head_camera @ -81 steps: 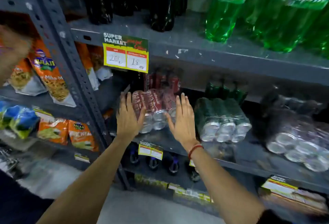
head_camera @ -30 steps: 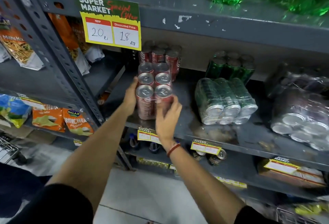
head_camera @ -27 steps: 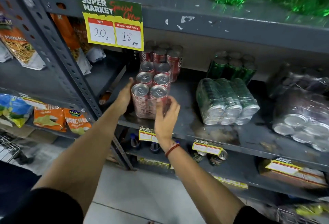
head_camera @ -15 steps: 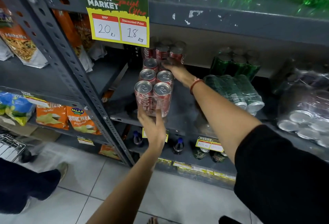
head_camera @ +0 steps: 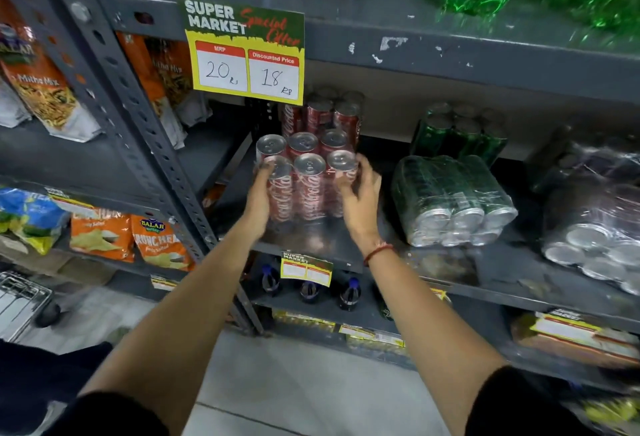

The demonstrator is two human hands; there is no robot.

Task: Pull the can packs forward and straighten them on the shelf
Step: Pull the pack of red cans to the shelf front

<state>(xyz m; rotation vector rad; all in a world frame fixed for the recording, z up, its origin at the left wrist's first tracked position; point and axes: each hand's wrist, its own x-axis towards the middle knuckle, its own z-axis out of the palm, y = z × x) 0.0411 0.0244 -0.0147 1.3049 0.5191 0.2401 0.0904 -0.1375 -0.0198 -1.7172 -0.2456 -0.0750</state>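
Head view, grey metal shelf, middle tier

- Red can pack: six shrink-wrapped cola cans, upright, two rows of three, silver tops showing. Stands near the front edge of the shelf, at its left end, just right of the perforated upright post.
- Left hand: curled against the left side of the red can pack, thumb up by the top rim of the front-left can, fingers wrapped round the side. Holding it.
- Right hand: curled against the right side of the same pack, fingertips on the front-right can. Holding it. Red thread band on the wrist.
- Second red pack: upright, directly behind the held pack, toward the back edge of the shelf; whether the two touch, cannot tell.
- Green can pack: lying on its side, can ends facing the front edge, to the right of the held pack and apart from it.
- Green upright pack: behind the lying one, near the back edge.
- Clear-wrapped can pack: lying on its side at the right end of the shelf, blurred.
- Price card: hung on the edge of the tier above, reads 20 and 18
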